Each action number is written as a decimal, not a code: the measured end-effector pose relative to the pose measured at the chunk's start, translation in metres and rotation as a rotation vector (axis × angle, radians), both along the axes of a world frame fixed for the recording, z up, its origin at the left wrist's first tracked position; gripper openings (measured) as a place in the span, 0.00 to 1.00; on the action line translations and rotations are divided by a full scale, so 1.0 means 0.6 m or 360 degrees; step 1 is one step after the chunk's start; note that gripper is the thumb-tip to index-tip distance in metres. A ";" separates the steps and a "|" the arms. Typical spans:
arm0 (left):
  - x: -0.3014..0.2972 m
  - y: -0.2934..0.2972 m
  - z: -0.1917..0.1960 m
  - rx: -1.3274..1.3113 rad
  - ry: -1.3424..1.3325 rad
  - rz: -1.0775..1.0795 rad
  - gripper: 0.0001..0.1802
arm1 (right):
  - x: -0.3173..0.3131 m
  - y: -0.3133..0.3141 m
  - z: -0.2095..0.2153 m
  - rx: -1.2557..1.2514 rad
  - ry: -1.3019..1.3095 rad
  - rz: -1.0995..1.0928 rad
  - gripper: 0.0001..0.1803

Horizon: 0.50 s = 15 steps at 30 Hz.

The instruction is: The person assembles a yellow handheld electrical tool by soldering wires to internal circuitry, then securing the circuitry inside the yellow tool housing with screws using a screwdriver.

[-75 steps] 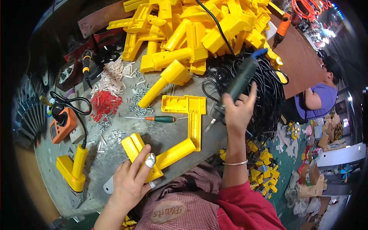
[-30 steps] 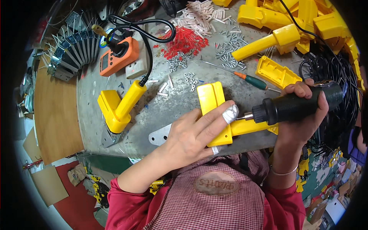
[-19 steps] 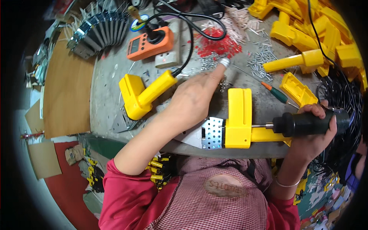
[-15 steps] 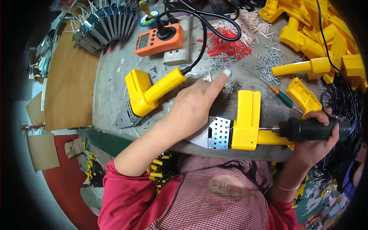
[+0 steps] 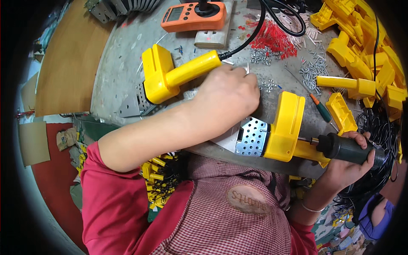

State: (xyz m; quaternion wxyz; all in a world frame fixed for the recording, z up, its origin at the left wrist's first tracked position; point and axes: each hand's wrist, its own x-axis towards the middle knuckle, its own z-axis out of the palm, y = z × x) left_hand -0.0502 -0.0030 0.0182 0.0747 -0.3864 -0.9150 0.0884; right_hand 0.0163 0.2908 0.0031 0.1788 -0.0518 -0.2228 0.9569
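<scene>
My left hand (image 5: 233, 91) is over the bench, fingers curled under and largely hidden; what they hold, if anything, does not show. Beside it lie several small nuts (image 5: 267, 86). My right hand (image 5: 357, 159) is wrapped round a dark green power screwdriver (image 5: 346, 148), held level. Its bit points left to a yellow plastic tool housing (image 5: 284, 127) at the bench's front edge. A perforated metal guard (image 5: 253, 138) and a flat pointed plate (image 5: 227, 139) extend from that housing, partly under my left forearm. Left of my hand lies another yellow tool (image 5: 161, 76) with a black cord.
An orange meter (image 5: 193, 17) rests by a socket strip (image 5: 211, 39) at the back. Red sleeves (image 5: 276, 38), screws (image 5: 314, 70) and a hand screwdriver (image 5: 321, 107) lie to the right. Yellow housings (image 5: 361, 51) pile up far right, near coiled black cables (image 5: 380, 123).
My left hand has drawn back from the nuts, its extended finger now curled in. The right hand keeps the power screwdriver at the housing. The whole view has shifted and tilted somewhat.
</scene>
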 end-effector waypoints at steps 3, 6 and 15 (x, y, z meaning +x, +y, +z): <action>0.022 -0.013 0.019 0.1024 -0.0522 0.0118 0.09 | 0.001 0.000 -0.001 0.0039 -0.0013 -0.0008 0.21; 0.073 -0.008 -0.014 0.1552 -0.0877 0.0234 0.09 | -0.002 0.000 -0.005 0.0017 -0.0004 0.0018 0.20; 0.089 0.001 -0.068 0.1812 -0.0599 0.0136 0.10 | 0.000 0.004 -0.010 -0.0256 -0.0013 0.0117 0.17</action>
